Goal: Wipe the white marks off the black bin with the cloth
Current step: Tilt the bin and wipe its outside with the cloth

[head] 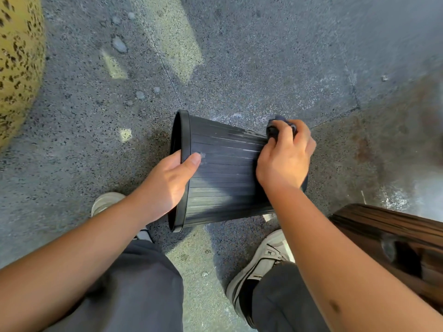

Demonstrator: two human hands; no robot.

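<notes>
I've got the black bin [223, 173] lying on its side on the speckled floor [239, 56], just beyond my feet, mouth to the left and base to the right. My left hand [167, 185] is clamped on the rim, thumb pressed flat on the ribbed wall, fingers hooked inside the opening to hold the bin steady. My right hand [285, 159] is curled tight round the dark cloth [280, 128], bunched and pressed against the far part of the wall, close to the base.

Progress, as I judge it: partway, not done. Thin white streaks [242, 140] run along the ribs on the far part of the wall, just left of the cloth. There's 1 pale smudge [202, 155] right off my left thumb tip, too. The nearer ribs look mostly dark, with a faint grey sheen low down that could be residue or just glare; I can't say which.

What I can't see: the underside resting on the floor, the base behind my right hand, and the inside. Most of the cloth is buried in my grip. A brown striped thing [388, 238] is cut off at the right edge; I can't make out what it is.
</notes>
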